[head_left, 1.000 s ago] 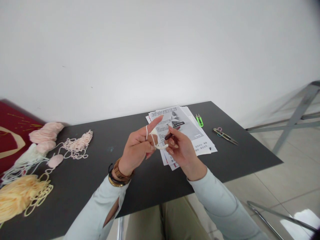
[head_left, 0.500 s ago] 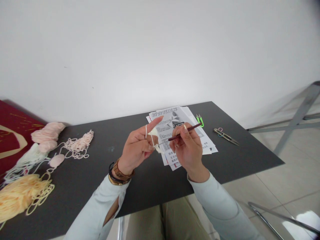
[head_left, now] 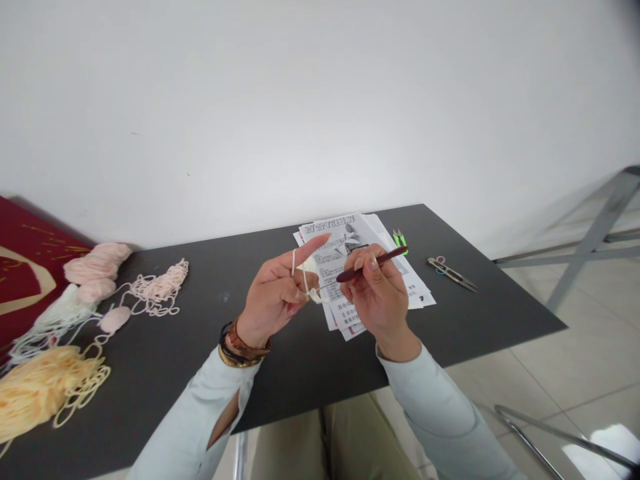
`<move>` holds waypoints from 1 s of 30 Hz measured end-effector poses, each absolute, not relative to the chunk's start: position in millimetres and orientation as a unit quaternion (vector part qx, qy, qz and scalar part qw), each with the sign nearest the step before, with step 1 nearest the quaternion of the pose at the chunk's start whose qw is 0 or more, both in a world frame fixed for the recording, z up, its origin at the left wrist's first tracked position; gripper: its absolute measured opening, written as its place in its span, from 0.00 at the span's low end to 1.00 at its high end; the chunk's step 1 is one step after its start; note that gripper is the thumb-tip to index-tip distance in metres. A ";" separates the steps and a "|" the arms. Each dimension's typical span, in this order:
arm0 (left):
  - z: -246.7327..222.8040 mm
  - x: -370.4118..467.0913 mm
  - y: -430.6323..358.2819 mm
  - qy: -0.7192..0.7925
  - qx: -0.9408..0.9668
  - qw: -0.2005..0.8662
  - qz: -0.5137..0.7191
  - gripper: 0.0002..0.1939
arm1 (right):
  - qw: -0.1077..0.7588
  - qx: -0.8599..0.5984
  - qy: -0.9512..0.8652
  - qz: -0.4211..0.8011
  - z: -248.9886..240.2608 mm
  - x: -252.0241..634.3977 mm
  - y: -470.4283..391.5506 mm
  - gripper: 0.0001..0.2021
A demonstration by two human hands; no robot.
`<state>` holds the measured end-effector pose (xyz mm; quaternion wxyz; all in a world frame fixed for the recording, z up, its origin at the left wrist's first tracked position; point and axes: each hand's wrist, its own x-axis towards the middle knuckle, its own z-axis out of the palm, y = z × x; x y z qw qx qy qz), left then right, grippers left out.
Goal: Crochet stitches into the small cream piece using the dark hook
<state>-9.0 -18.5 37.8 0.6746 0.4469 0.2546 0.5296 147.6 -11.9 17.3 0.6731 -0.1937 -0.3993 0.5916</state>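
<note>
My left hand (head_left: 273, 293) pinches a small cream crocheted piece (head_left: 314, 295) between thumb and fingers, its index finger stretched out with a strand of cream yarn (head_left: 293, 263) looped around it. In my right hand (head_left: 377, 290) is a crochet hook with a dark red handle (head_left: 393, 255), held like a pen. The hook's thin metal shaft points left and meets the cream piece at my left fingertips. Printed sheets (head_left: 333, 267) lie on the dark table behind and below both hands.
Green-handled snips (head_left: 400, 243) and metal scissors (head_left: 453, 275) lie right of the sheets. Pink yarn (head_left: 97, 263), loose pink strands (head_left: 159, 287), pale yarn (head_left: 57, 320) and yellow yarn (head_left: 43, 390) are at the left, by a red bag (head_left: 30, 267). The dark table (head_left: 515, 313) ends at the right.
The hook's handle has turned slightly in my right hand and its end sits a little further right. My left index finger is slightly lower and further right. Both hands keep their hold.
</note>
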 end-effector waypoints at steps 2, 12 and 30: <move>37.4 -9.7 -18.6 0.259 0.449 0.677 0.522 0.42 | 0.684 -0.212 -0.407 0.567 17.9 147.9 -12.7 0.15; 33.5 -9.9 -19.7 0.264 0.467 0.673 0.509 0.42 | 0.622 -0.289 -0.307 0.659 17.0 143.3 -8.7 0.18; 28.0 -13.3 -19.2 0.299 0.576 0.571 0.503 0.37 | 0.625 -0.287 -0.279 0.670 16.9 143.8 -6.6 0.19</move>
